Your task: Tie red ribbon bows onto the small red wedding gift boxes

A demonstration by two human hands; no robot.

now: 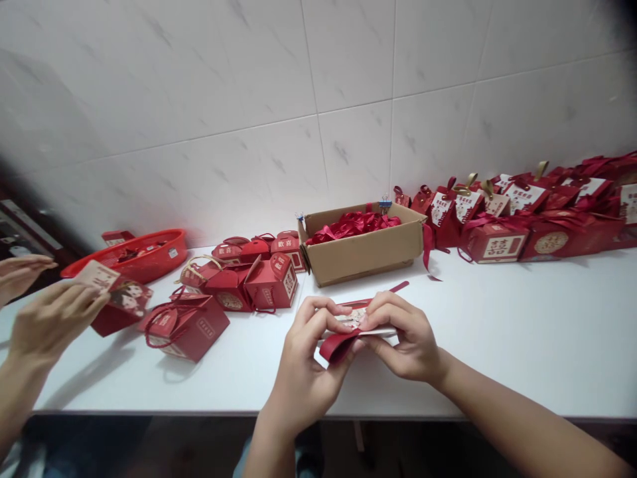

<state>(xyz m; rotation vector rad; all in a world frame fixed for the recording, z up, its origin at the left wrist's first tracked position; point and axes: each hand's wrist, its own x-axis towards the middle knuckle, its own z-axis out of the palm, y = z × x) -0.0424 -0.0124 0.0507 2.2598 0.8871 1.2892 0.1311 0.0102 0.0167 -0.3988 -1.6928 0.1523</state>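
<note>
Your left hand [301,368] and right hand [411,335] pinch a printed red-and-white paper piece [357,317] (mostly hidden) and a dark-red ribbon loop [332,349] between them; the loop slants down toward your left palm, the nearer hand, over the smooth white table [522,332], an open brown cardboard box [368,262] standing just beyond

Left hand [311,358], right hand [405,338]: bare, slender-fingered. Left forearm [276,435], right forearm [517,408]: bare. Pale blue cloth [243,458]: shows beside left forearm; garment type is unclear.
</note>
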